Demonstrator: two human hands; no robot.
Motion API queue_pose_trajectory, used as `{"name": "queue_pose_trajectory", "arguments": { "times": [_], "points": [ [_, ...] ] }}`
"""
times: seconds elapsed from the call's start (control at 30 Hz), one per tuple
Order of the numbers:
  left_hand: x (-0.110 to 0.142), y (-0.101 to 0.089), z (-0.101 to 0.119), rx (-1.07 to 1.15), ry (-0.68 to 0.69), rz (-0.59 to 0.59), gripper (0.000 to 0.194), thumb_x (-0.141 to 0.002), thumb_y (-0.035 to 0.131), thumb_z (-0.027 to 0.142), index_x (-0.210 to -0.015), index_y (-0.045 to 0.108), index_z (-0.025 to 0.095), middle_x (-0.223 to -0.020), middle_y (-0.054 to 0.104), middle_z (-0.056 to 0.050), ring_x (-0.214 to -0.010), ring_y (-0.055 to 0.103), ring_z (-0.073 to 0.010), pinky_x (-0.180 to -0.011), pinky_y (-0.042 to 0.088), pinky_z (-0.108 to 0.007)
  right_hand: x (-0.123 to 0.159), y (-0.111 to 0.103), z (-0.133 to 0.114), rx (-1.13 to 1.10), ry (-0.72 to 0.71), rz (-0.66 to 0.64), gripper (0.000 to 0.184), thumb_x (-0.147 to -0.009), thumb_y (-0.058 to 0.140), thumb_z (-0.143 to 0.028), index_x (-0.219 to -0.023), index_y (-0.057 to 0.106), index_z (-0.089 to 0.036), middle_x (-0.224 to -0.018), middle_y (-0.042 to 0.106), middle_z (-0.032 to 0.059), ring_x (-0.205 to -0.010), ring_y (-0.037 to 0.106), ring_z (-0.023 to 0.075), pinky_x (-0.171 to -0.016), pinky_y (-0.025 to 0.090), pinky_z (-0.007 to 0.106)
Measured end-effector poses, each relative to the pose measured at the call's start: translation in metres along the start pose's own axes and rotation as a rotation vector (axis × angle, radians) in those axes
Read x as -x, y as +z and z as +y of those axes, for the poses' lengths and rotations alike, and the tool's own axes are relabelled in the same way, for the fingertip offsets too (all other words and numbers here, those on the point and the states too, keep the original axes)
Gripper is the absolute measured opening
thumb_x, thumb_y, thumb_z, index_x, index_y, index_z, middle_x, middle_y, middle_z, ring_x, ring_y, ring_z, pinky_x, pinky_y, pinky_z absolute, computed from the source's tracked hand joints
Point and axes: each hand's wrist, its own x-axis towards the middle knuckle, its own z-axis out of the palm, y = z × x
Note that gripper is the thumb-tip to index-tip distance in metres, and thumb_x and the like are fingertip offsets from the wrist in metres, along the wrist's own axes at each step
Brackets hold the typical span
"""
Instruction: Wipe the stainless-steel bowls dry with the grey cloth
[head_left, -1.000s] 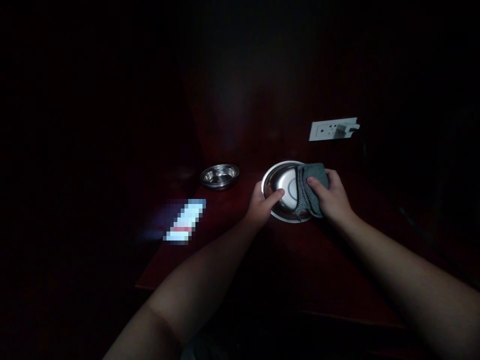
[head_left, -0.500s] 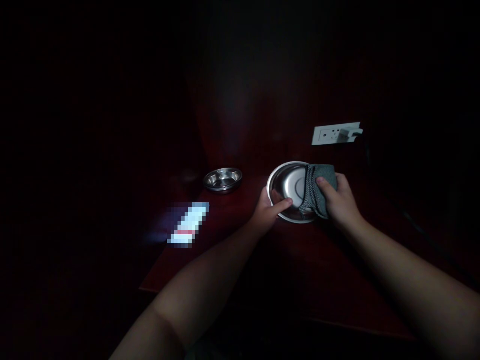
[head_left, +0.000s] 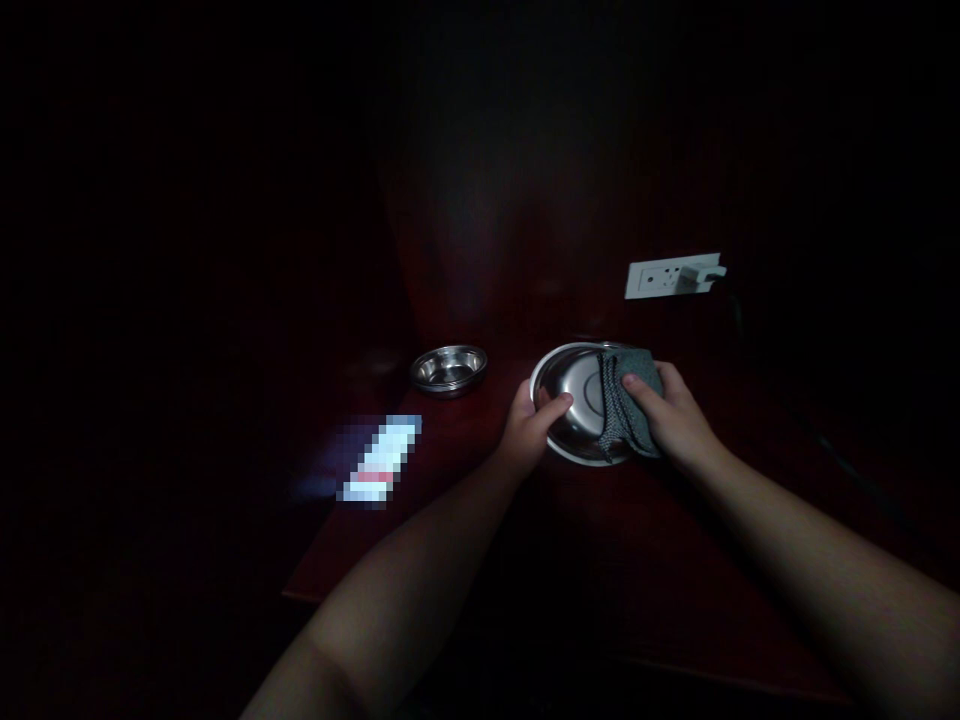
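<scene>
A shiny steel bowl [head_left: 574, 395] is held tilted above a dark red table [head_left: 600, 560], its underside turned towards me. My left hand [head_left: 531, 428] grips its left rim, thumb lying across the metal. My right hand [head_left: 675, 420] is closed on a grey cloth [head_left: 626, 410] and presses it against the bowl's right side, covering that part of the rim. The scene is very dark.
A second, smaller steel bowl [head_left: 448, 369] sits on the table to the left. A bright blurred rectangular object [head_left: 379, 462] lies near the table's left edge. On the back wall is a white socket strip [head_left: 664, 277] with a plug and dark cable.
The bowl has tilted a little further and the cloth has shifted slightly left across it. Both hands keep their hold; the view has drifted downwards a little.
</scene>
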Motion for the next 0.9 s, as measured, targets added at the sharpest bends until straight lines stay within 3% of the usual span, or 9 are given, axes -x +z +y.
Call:
{"name": "queue_pose_trajectory", "arguments": {
  "times": [0.27,0.47,0.73,0.9],
  "points": [
    [0.0,-0.003,0.002,-0.06,0.03,0.003,0.034,-0.068,0.068,0.034,-0.096,0.059,0.017,-0.094,0.063,-0.004,-0.09,0.057,-0.0199,-0.085,0.042,-0.034,0.001,-0.001,-0.003,-0.024,-0.032,-0.061,0.044,-0.066,0.066,-0.054,-0.097,0.054,-0.025,-0.089,0.064,0.0038,-0.083,0.062,0.0265,-0.077,0.05,0.045],
    [0.001,-0.003,-0.003,-0.001,0.044,-0.006,0.041,-0.065,0.071,0.031,-0.102,0.057,0.018,-0.096,0.062,-0.003,-0.092,0.057,-0.0185,-0.085,0.042,-0.032,-0.001,-0.001,0.002,0.009,-0.106,0.069,0.049,-0.064,0.067,-0.056,-0.101,0.054,-0.026,-0.096,0.063,0.004,-0.089,0.06,0.0268,-0.08,0.049,0.047],
    [0.008,-0.003,-0.002,0.156,-0.212,-0.116,0.052,-0.063,0.072,0.035,-0.109,0.053,0.022,-0.097,0.059,-0.004,-0.081,0.06,-0.0174,-0.069,0.05,-0.031,-0.009,-0.003,0.008,-0.09,-0.053,0.16,0.05,-0.063,0.067,-0.058,-0.099,0.055,-0.026,-0.091,0.063,0.0041,-0.081,0.063,0.0267,-0.071,0.052,0.046],
    [0.011,-0.002,-0.001,0.089,-0.214,-0.146,0.062,-0.061,0.073,0.032,-0.117,0.047,0.024,-0.112,0.057,-0.006,-0.089,0.06,-0.0208,-0.067,0.051,-0.031,-0.007,-0.003,0.006,-0.09,-0.066,0.135,0.048,-0.064,0.066,-0.057,-0.099,0.054,-0.026,-0.091,0.064,0.0037,-0.081,0.062,0.0255,-0.071,0.052,0.044]
  ]
}}
